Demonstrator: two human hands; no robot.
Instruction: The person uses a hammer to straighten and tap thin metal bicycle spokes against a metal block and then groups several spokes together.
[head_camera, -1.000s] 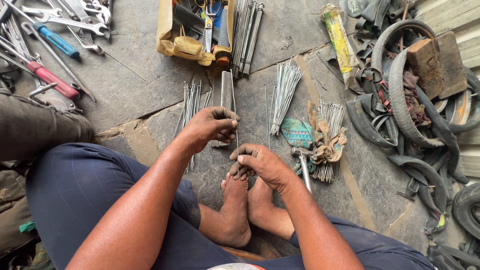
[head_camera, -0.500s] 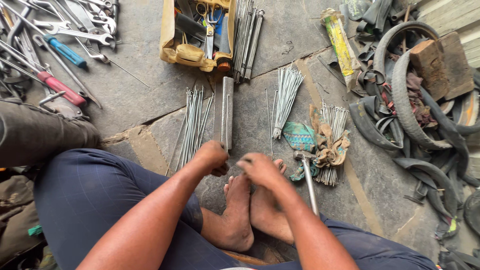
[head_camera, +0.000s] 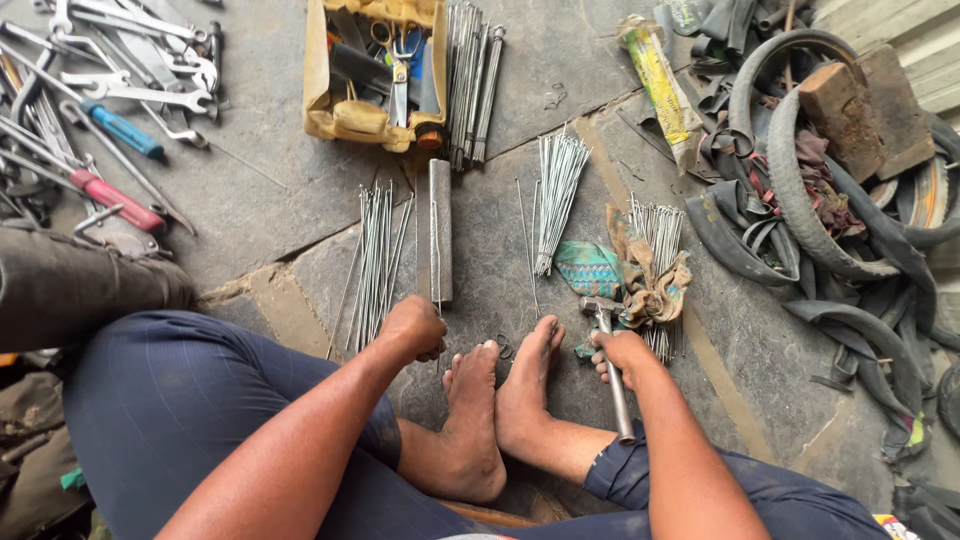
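Both hands sit low in the frame and have drawn apart since the earlier views, when they worked together just above the bare feet. Now the left hand (head_camera: 412, 330), left of centre, is closed around the near end of a thin spoke (head_camera: 437, 262) lying along the flat metal bar (head_camera: 438, 230) at mid-frame, while the right hand (head_camera: 622, 355), right of centre, has closed on the handle of a small hammer (head_camera: 606, 340) it did not hold before. That pairing suggests the spoke is set up for striking on the bar. Heaped tyres (head_camera: 800, 200) fill the right edge, wrenches and screwdrivers (head_camera: 110, 120) the upper left, a yellow tool tray (head_camera: 375, 70) the top centre, and loose spoke bundles (head_camera: 375, 260) flank the bar.
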